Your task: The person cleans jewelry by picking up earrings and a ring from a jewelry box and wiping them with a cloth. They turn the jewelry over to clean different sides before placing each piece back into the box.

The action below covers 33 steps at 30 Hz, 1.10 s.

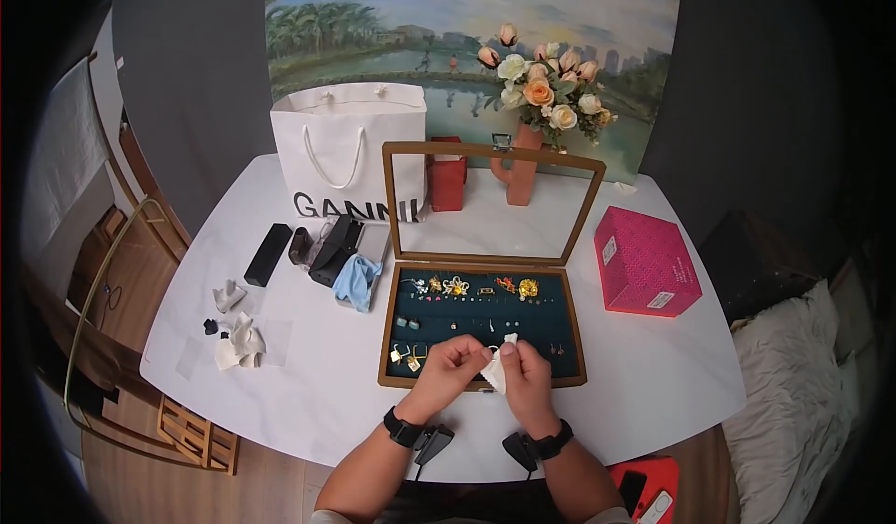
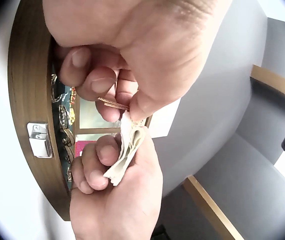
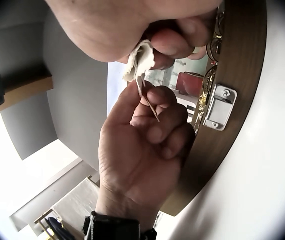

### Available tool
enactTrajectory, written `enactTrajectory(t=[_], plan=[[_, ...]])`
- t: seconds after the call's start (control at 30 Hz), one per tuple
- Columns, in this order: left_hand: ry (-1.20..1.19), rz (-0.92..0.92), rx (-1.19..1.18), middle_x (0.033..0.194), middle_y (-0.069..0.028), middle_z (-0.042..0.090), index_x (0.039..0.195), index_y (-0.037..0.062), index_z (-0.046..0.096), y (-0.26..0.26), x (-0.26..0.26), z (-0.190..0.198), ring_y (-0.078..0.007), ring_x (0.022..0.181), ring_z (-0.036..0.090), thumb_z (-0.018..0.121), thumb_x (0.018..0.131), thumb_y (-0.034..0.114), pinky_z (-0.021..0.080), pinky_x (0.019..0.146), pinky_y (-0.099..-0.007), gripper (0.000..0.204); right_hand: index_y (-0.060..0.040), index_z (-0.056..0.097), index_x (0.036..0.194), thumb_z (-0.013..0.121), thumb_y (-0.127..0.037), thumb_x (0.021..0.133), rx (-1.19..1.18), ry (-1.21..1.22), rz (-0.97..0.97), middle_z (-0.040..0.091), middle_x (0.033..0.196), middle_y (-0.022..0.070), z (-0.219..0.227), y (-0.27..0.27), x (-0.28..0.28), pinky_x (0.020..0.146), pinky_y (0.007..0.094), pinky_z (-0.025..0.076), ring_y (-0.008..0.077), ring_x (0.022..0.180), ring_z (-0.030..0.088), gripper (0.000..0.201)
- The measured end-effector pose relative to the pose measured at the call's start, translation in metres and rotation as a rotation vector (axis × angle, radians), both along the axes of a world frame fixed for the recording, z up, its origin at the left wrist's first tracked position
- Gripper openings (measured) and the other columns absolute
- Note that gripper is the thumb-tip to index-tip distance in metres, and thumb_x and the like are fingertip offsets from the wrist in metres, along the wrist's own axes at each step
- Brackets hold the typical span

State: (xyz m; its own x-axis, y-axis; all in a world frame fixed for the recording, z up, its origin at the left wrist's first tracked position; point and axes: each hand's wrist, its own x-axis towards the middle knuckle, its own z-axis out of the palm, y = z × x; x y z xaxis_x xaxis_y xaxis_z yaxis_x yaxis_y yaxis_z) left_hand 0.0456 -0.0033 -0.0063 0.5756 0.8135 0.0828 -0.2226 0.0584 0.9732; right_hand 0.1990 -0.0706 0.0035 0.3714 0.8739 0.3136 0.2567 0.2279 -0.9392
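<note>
My left hand (image 1: pixel 451 363) and my right hand (image 1: pixel 527 381) are close together, over the front edge of the wooden jewellery box (image 1: pixel 388 328). With the left thumb and fingers I pinch a thin metal piece (image 2: pixel 115 104), slender as a wire and of rose-gold colour; its full shape is partly hidden by my fingers. The right thumb and fingers pinch an off-white cloth (image 3: pixel 141 57), soft and folded in layers, and it meets the piece between my two hands.

The box has brown wood grain, a dark green lining and a raised lid (image 1: pixel 390 202) with a clear pane. On its front sits a shiny metal latch (image 2: pixel 40 140), fixed by screws. Inside are rows of small jewellery, among them a big yellow-gold ornament (image 1: pixel 528 287) of rough, flower-like form.

Behind the box stands a white paper bag (image 1: pixel 313 132) with rope handles; I read on it "GANNI" in black capital letters. To the right is a bright pink box (image 1: pixel 644 253), finely patterned, whose pale labels (image 1: pixel 660 300) are too small to read. On the left lie a smooth black box (image 1: pixel 268 254) and a crumpled light-blue cloth (image 1: pixel 357 283).
</note>
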Motion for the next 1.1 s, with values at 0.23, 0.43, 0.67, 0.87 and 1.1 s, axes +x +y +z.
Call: enactTrajectory(t=[0.23, 0.43, 0.67, 0.87, 1.1], plan=[[0.0, -0.037, -0.029, 0.09, 0.0038, 0.068, 0.097, 0.0021, 0.068, -0.0001, 0.0003, -0.0027, -0.0013, 0.081, 0.059, 0.067, 0.103, 0.011, 0.047, 0.071, -0.0193, 0.01, -0.0007, 0.055, 0.08, 0.061, -0.026, 0.107, 0.004, -0.042, 0.016, 0.052, 0.064, 0.0037, -0.0038, -0.0004, -0.0001, 0.054, 0.0302, 0.039, 0.0061, 0.062, 0.044, 0.037], [0.061, -0.085, 0.015, 0.087, 0.0052, 0.067, 0.095, 0.003, 0.067, 0.0012, -0.0007, -0.0056, 0.0004, 0.077, 0.057, 0.066, 0.103, 0.01, 0.045, 0.067, -0.0182, 0.011, -0.0006, 0.055, 0.08, 0.061, -0.025, 0.107, 0.014, -0.051, 0.003, 0.051, 0.063, 0.0038, 0.0001, -0.0005, 0.0, 0.054, 0.031, 0.039, 0.0068, 0.062, 0.044, 0.037], [0.059, -0.067, 0.009, 0.086, 0.0061, 0.065, 0.095, 0.0033, 0.067, 0.0002, -0.0013, -0.0026, 0.0009, 0.075, 0.053, 0.065, 0.104, 0.013, 0.042, 0.066, -0.0179, 0.013, -0.001, 0.055, 0.08, 0.06, -0.026, 0.108, -0.024, -0.047, 0.073, 0.049, 0.063, 0.0023, -0.0012, 0.0, 0.0014, 0.054, 0.03, 0.038, 0.0057, 0.063, 0.043, 0.037], [0.034, -0.059, -0.012, 0.087, 0.0063, 0.065, 0.096, 0.003, 0.067, -0.0005, 0.0009, -0.0007, 0.0009, 0.076, 0.054, 0.065, 0.105, 0.014, 0.043, 0.066, -0.0182, 0.015, -0.0011, 0.054, 0.08, 0.06, -0.026, 0.108, -0.025, -0.048, 0.067, 0.049, 0.063, 0.0012, -0.002, -0.0011, 0.0011, 0.054, 0.0295, 0.037, 0.0054, 0.062, 0.042, 0.038], [0.06, -0.079, -0.001, 0.087, 0.0048, 0.067, 0.096, 0.0019, 0.068, -0.0005, -0.0003, 0.0012, -0.0003, 0.077, 0.057, 0.066, 0.104, 0.012, 0.046, 0.068, -0.0183, 0.013, -0.001, 0.054, 0.08, 0.059, -0.025, 0.108, -0.004, 0.001, 0.0, 0.051, 0.064, 0.0026, -0.0026, -0.0005, 0.0014, 0.055, 0.0304, 0.039, 0.0063, 0.064, 0.043, 0.037]])
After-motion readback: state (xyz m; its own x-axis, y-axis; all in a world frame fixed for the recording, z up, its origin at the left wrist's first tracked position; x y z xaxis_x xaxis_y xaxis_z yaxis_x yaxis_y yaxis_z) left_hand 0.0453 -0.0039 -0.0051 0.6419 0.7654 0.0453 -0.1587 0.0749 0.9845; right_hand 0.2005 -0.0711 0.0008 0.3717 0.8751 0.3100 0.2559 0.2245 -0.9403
